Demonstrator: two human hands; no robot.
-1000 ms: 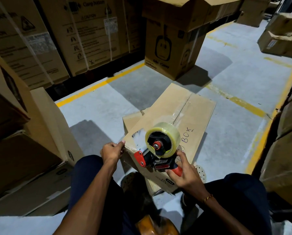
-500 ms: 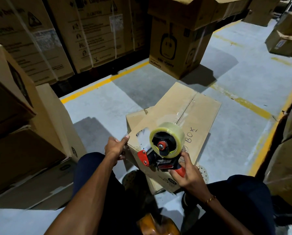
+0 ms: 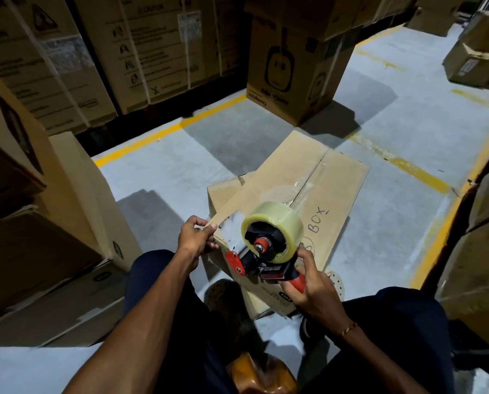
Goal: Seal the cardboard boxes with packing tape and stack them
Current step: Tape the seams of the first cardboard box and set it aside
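**Taping the near corner of the top box**

The cardboard box (image 3: 303, 200) marked "BOX" lies skewed on a lower box (image 3: 223, 194), at 12 o'clock from my knees. My left hand (image 3: 193, 240) pinches its near corner at 10 o'clock; my right hand (image 3: 312, 291) is wrapped round the tape dispenser (image 3: 268, 245) handle at 2 o'clock. I'd press the roller flat, keep the corner pinned, and pull evenly along the seam. Open grey floor (image 3: 393, 137) lies at 1 o'clock; stacked cartons (image 3: 38, 194) crowd 9 o'clock, so I'd swing right.
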